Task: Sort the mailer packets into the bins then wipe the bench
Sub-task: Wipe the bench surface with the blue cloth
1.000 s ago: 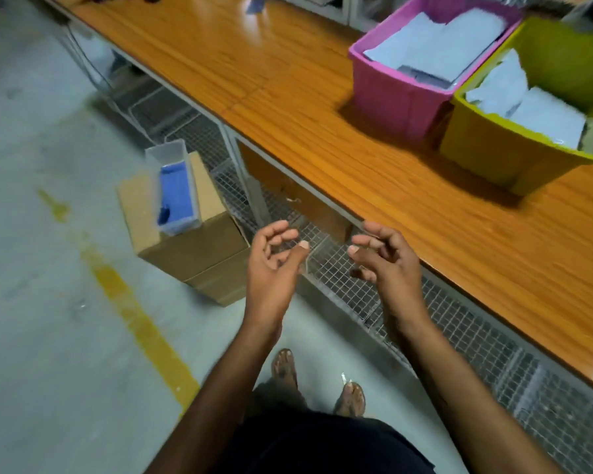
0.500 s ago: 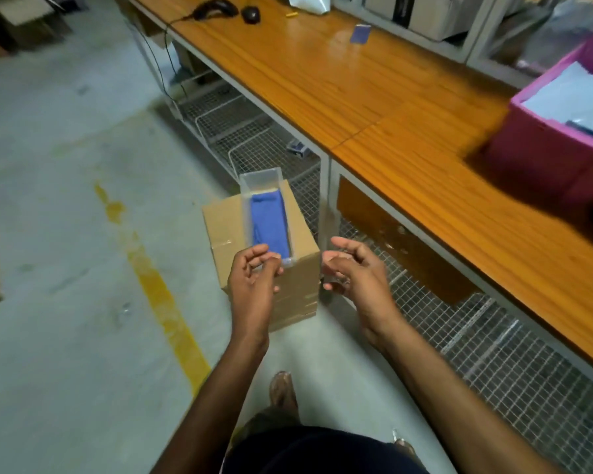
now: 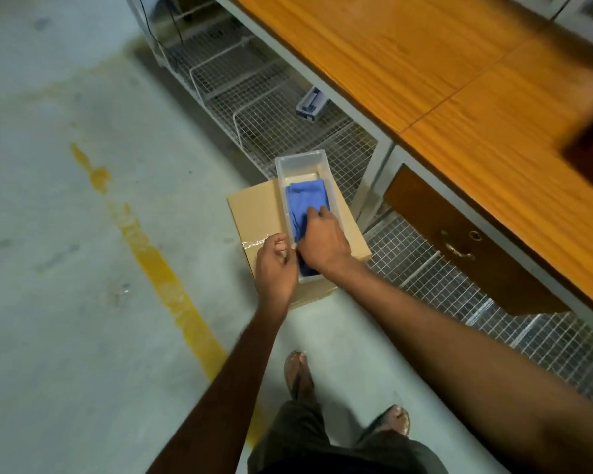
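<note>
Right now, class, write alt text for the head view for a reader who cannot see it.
A person's right hand reaches into a clear tray, touching a blue cloth; the left hand is at the tray's near edge. The tray sits on a box on the floor beside a wooden bench.

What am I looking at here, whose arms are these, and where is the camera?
No machine here: these are a person's two bare hands, filmed by one camera worn on the head, looking down. On the floor beside the wooden bench stands a cardboard box with a clear plastic tray on top. A blue cloth lies in the tray. The right hand reaches into the tray, fingers curled onto the cloth. The left hand sits at the tray's near rim; whether it grips it is unclear.
</note>
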A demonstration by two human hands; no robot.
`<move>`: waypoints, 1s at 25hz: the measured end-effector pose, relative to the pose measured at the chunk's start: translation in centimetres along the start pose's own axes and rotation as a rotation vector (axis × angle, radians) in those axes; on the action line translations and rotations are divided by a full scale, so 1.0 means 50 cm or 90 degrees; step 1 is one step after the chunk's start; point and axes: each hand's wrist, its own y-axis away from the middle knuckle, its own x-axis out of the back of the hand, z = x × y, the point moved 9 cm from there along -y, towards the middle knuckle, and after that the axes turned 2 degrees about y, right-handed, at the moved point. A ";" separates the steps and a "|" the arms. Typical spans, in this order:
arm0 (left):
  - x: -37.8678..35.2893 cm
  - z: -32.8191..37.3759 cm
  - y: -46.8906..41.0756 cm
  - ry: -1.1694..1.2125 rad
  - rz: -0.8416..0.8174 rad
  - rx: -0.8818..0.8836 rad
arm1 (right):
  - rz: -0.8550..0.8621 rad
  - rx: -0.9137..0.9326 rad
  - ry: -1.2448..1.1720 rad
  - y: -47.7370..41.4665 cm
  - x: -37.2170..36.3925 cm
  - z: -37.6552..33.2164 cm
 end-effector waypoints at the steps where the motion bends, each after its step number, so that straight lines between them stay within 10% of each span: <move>1: -0.009 -0.014 -0.010 -0.017 -0.006 -0.005 | -0.018 -0.025 0.043 -0.015 -0.026 0.005; 17: -0.029 -0.064 -0.021 0.071 -0.036 0.086 | 0.132 -0.034 0.108 -0.036 0.004 0.006; 25: -0.015 -0.037 -0.006 0.103 -0.026 0.062 | 0.265 -0.074 -0.265 0.052 0.143 0.070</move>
